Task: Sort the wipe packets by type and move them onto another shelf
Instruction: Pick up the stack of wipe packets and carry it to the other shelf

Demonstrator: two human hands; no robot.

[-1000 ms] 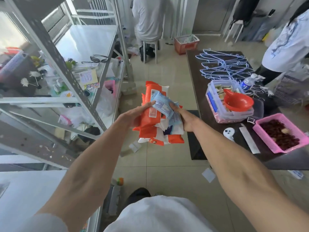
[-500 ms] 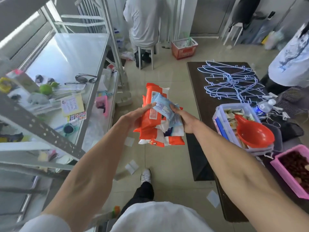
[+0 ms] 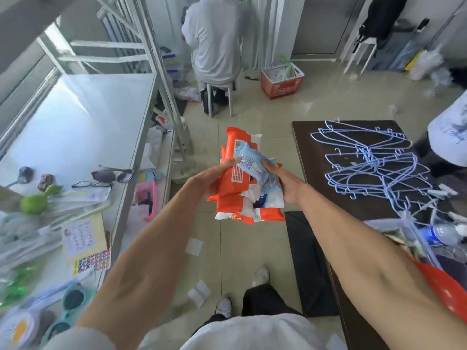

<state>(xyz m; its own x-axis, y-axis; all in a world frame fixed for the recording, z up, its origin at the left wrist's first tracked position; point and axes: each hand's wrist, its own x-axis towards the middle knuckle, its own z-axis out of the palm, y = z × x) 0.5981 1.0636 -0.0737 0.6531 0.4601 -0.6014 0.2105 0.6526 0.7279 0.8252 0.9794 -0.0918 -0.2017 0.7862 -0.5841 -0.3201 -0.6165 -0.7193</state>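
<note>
Head view: left hand (image 3: 209, 180) and right hand (image 3: 288, 183) clamp wipe packets (image 3: 237, 188), long axis pointing away; shelf (image 3: 83, 127) lies leftward.

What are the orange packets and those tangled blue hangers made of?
The orange packets, held in both hands, look like soft glossy plastic film: they crinkle, bend and have crimped ends. The blue hangers on the dark table look like thin wire with a pale blue coating, probably plastic over metal; the picture cannot confirm that.
</note>
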